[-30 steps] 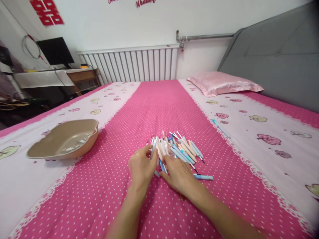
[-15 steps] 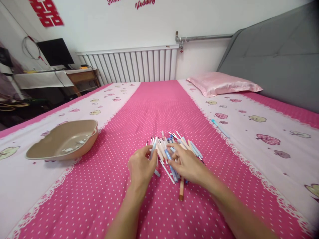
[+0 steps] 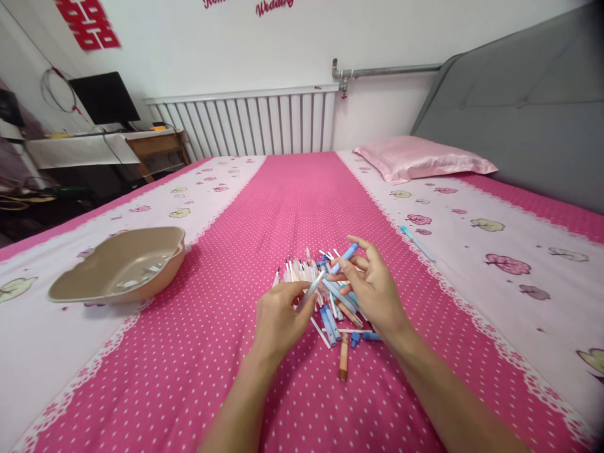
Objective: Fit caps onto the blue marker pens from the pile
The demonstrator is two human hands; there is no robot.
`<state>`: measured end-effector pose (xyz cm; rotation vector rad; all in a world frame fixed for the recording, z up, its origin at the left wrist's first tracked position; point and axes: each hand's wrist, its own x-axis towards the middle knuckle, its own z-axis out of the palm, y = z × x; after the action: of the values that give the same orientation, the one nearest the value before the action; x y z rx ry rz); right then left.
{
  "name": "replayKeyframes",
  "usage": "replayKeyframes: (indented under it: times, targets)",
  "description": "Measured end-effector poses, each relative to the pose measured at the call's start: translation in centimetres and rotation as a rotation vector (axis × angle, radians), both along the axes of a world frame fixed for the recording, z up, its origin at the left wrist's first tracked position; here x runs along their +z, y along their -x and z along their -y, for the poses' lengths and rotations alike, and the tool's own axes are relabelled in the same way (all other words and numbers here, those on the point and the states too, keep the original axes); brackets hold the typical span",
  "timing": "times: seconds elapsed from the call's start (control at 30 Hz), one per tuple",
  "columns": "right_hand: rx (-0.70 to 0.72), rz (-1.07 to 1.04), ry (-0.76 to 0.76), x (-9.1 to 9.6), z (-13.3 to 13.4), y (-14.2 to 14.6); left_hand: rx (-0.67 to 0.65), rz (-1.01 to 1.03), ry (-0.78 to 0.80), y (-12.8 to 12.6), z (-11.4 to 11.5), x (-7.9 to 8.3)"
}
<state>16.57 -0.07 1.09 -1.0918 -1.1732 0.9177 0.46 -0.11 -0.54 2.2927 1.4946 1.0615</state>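
My left hand (image 3: 285, 314) is closed on a pale blue-white pen barrel (image 3: 312, 289), its tip pointing up and to the right. Between the thumb and fingers of my right hand (image 3: 370, 283) is a blue pen cap (image 3: 348, 253), held tilted just above the pile. The two held pieces are close but apart. Beneath them lies a loose pile of pen parts (image 3: 302, 270), with white sticks, clear pieces and blue barrels. Two blue tubes (image 3: 329, 326) lie at the pile's near side, beside a brown-ended peach tube (image 3: 344, 358) and a small blue piece (image 3: 355, 340).
A beige basin (image 3: 117, 251) holding small white pieces stands on the bed at left. One assembled-looking light blue pen (image 3: 418, 243) lies apart at right. A pink pillow (image 3: 422, 158) rests by the grey headboard (image 3: 519, 94). Behind the bed is a white radiator (image 3: 250, 123).
My right hand has lifted from the pile, raising the blue cap. My left hand has moved slightly right and tilted its pen barrel toward it. Several pile pieces have shifted.
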Motion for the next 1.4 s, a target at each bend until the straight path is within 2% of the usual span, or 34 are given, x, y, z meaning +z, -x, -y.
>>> replayKeyframes:
  times: [0.4, 1.4]
  targets:
    - [0.024, 0.025, -0.008, -0.08, 0.13, 0.20, -0.080, -0.008, -0.017, -0.09, 0.16, 0.07]
    - [0.110, 0.117, -0.019, -0.26, 0.33, 0.49, -0.076, -0.005, -0.030, -0.08, 0.09, 0.00]
